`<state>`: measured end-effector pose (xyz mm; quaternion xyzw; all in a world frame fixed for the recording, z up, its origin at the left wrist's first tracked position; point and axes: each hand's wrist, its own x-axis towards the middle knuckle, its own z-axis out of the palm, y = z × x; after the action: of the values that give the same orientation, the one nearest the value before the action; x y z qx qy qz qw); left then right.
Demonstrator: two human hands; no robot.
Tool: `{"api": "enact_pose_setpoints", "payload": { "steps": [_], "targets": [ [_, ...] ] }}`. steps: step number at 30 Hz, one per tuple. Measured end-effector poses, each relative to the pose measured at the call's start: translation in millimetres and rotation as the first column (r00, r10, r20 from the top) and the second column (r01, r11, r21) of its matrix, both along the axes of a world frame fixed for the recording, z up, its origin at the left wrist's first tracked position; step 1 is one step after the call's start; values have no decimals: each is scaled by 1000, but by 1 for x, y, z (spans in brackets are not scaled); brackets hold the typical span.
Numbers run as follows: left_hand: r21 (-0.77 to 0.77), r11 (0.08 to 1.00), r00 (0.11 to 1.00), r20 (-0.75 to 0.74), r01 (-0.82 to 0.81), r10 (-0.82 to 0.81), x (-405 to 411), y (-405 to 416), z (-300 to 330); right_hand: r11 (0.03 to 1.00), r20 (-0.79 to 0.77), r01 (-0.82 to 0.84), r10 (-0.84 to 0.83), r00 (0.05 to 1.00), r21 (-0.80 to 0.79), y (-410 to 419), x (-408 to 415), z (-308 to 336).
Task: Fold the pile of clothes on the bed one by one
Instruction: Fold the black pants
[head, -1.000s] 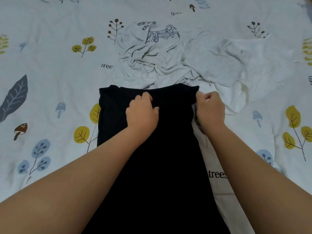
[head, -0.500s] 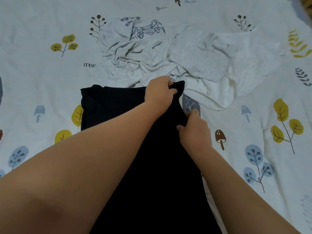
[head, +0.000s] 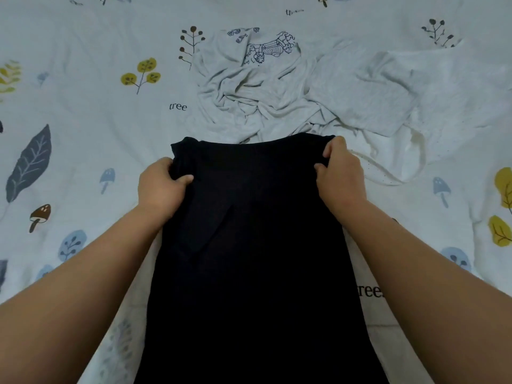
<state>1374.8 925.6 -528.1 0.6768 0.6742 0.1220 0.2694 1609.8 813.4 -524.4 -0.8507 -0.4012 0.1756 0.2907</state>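
Fingers [head: 177,180] of your left hand [head: 160,189] are curling round the left edge of the black garment [head: 249,245], with the thumb pressing on top of the cloth and the other fingertips tucking under it. Your right hand [head: 339,176] is pinching the far right corner of the same garment, its fingers bunching the fabric just below the top hem. Both forearms are reaching forward on either side of the dark cloth.

You are holding the black garment stretched between your two hands, and it is lying lengthwise down the middle of the bed sheet [head: 83,134], running from your hands back toward you and out of the bottom of the view. A slanting crease is showing on its left half.

Just beyond its far edge, the pile of pale clothes [head: 263,101] is sitting crumpled, a grey printed shirt [head: 268,48] lying at the back and a white dotted piece [head: 443,112] spreading to the right.
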Motion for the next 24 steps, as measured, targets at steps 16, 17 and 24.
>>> {"api": "enact_pose_setpoints", "payload": {
  "steps": [16,17,24],
  "targets": [
    [-31,877,789,-423,479,-445,-22,-63,-33,854,346,-287,451,823,-433,-50,-43,-31],
    [-55,879,790,-415,473,-451,-22,-61,-34,834,309,-293,465,830,-467,-50,-40,-33],
    [205,893,903,-252,401,-347,-39,-93,-11,925,164,-286,332,929,-250,-76,-53,6]
  ]
}}
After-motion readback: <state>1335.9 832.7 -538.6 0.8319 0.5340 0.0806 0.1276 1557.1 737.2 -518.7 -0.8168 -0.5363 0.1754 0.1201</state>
